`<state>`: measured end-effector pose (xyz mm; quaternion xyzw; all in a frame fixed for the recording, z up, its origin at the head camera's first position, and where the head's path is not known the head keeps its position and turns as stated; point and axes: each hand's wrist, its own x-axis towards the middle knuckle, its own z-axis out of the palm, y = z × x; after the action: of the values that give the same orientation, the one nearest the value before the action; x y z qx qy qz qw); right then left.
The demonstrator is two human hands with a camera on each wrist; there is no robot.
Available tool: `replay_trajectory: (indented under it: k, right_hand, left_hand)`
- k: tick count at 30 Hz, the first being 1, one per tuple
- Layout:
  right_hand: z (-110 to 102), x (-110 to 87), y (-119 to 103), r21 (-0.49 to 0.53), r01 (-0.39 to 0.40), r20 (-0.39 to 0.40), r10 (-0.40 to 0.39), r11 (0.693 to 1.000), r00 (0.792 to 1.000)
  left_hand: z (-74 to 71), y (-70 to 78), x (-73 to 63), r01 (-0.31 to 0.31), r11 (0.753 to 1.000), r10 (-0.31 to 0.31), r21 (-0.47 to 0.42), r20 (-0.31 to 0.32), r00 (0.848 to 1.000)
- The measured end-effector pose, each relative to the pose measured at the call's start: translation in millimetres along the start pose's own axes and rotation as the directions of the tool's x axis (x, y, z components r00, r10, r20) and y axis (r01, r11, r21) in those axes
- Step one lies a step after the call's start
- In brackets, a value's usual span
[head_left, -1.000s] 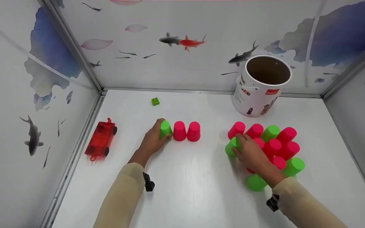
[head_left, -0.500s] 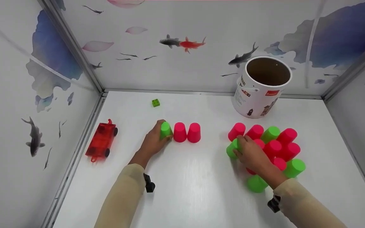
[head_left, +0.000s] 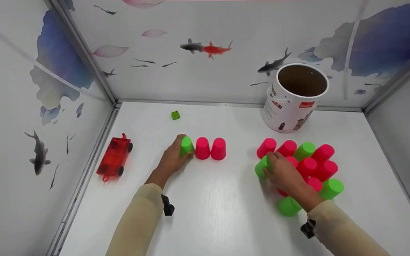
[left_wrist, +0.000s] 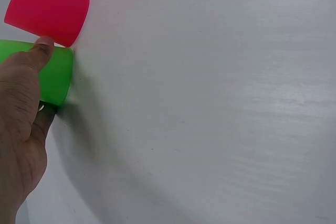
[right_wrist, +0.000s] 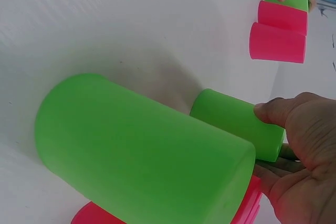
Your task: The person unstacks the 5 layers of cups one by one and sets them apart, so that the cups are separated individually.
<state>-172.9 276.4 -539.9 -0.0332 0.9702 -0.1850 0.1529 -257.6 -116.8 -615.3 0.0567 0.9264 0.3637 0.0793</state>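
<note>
My left hand (head_left: pixel 171 158) grips an upside-down green cup (head_left: pixel 187 146) at the left end of a short row. Right beside that cup stand two pink cups (head_left: pixel 202 148), also upside down. In the left wrist view, the thumb lies along the near side of the green cup (left_wrist: pixel 56 80) and fingers reach round below. My right hand (head_left: pixel 284 173) pinches another green cup (head_left: pixel 261 168) at the left edge of a cluster of pink and green cups. The right wrist view shows thumb and fingers on opposite sides of this green cup (right_wrist: pixel 231 121); a nearer green cup (right_wrist: pixel 142 150) looms in front.
Behind the cluster, against the back wall, stands a white bucket (head_left: pixel 287 110). A red toy cart (head_left: pixel 114 156) sits at the left, and a small green building block (head_left: pixel 175 115) lies towards the back. Walls enclose the white table (head_left: pixel 208 213) at left, back and right.
</note>
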Motion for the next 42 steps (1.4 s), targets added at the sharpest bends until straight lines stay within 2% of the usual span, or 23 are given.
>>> replay_trajectory:
  k: [9,13,17,20,24,32,36,42]
  right_hand:
    - [-1.3,0.7,-5.1,-0.01,0.013,-0.02,-0.013,1.0,1.0]
    - [-5.1,-0.5,-14.6,-0.068,0.051,-0.075,-0.056,0.996,0.996]
    - [-7.6,2.5,-27.5,-0.172,0.128,-0.169,-0.158,0.977,0.973]
    - [-6.9,9.9,-39.7,-0.19,0.166,-0.207,-0.205,0.968,0.957]
    - [-1.1,22.8,-58.1,-0.132,0.186,-0.205,-0.21,0.974,0.956]
    - [24.4,47.3,-89.6,-0.048,0.202,-0.178,-0.207,0.978,0.962]
    - [32.5,58.7,-99.9,0.052,0.194,-0.162,-0.183,0.98,0.97]
    - [43.7,75.3,-106.0,0.225,0.186,-0.175,-0.148,0.956,0.973]
  left_hand:
    - [-0.6,-2.9,0.3,-0.008,1.0,0.008,-0.004,-0.007,1.0]
    - [0.2,-3.3,0.0,-0.02,1.0,0.02,-0.007,-0.013,1.0]
    - [1.4,-2.3,-0.4,-0.018,1.0,0.018,-0.014,-0.016,1.0]
    - [3.1,-0.8,-0.6,-0.014,1.0,0.014,-0.009,-0.014,1.0]
    - [5.2,1.0,-1.6,-0.009,1.0,0.009,-0.01,-0.007,1.0]
    - [5.6,1.2,-5.3,-0.002,1.0,0.002,-0.022,-0.008,1.0]
    - [2.9,2.0,-5.0,-0.005,1.0,0.005,-0.03,-0.011,1.0]
    - [0.6,1.0,-3.2,-0.005,1.0,0.005,-0.028,-0.014,1.0]
